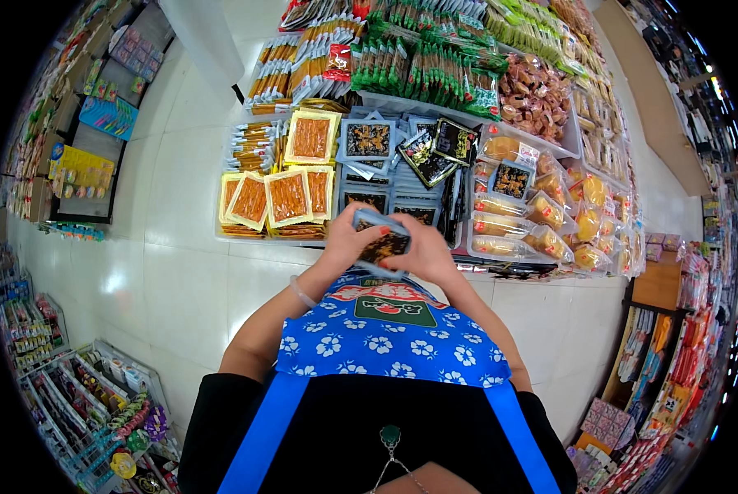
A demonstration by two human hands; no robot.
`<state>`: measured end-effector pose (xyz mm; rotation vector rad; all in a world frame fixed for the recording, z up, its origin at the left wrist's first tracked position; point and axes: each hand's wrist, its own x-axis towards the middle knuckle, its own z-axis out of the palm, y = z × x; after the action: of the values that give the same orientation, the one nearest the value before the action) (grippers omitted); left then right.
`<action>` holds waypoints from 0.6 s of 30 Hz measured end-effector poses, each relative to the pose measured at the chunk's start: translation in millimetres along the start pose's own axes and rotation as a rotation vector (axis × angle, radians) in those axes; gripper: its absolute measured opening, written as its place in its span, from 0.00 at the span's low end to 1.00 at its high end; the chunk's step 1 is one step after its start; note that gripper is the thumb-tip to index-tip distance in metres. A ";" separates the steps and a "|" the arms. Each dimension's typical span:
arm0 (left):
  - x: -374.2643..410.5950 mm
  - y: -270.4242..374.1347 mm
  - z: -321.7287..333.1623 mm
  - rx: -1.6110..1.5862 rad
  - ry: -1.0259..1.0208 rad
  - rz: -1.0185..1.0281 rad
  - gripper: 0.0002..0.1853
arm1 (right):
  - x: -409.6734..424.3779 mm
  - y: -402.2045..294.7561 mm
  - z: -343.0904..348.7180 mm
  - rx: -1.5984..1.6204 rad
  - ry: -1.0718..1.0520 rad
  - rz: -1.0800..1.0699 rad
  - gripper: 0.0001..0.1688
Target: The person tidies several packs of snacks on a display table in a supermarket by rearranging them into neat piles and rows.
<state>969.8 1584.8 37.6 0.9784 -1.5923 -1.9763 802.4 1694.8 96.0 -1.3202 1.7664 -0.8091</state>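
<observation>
Between my two hands, in front of the blue flowered apron (381, 346), is a small stack of flat snack packets (382, 244) with pale blue edges and a dark, orange-flecked middle. My left hand (347, 241) grips its left side, thumb across the face. The right side is held by my right hand (427, 250). Motion blurs the stack slightly, and its count cannot be told. Just beyond lies a bin of similar blue-edged packets (369, 141), partly covered by my hands. Black and gold packets (429, 157) lie loosely at that bin's right.
Left of that bin are yellow-edged packets of orange strips (288, 192). Wrapped bread rolls (504, 225) fill the right, with one blue-edged packet (511, 180) on top. Green packets (430, 80) stand behind. A white pillar (205, 43) rises at upper left; stocked shelves (653, 346) flank the tiled floor.
</observation>
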 end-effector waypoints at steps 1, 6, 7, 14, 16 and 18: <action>2.9 6.7 7.9 0.038 0.014 0.133 0.21 | 2.5 -4.7 -5.0 -0.144 0.051 0.006 0.40; 46.1 19.2 19.2 0.629 -0.005 0.631 0.27 | 27.3 32.1 -29.2 -0.351 0.413 -0.219 0.31; 57.1 1.8 22.2 0.613 -0.006 0.553 0.28 | 36.7 52.8 -24.1 -0.358 0.447 -0.225 0.31; 67.4 -40.8 13.3 0.240 0.107 0.301 0.41 | 37.9 49.4 -27.9 -0.424 0.462 -0.305 0.28; 48.0 -5.4 -3.2 -0.477 -0.095 -0.264 0.38 | 21.9 33.7 -28.8 -0.547 0.526 -0.508 0.26; 35.5 25.2 -20.1 -0.939 -0.480 -0.595 0.30 | 19.7 8.1 -32.4 -0.689 0.485 -0.732 0.23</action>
<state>958.5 1540.0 50.6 0.6183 -0.3330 -3.0638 767.3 1679.2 101.3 -2.4852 2.0365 -1.0036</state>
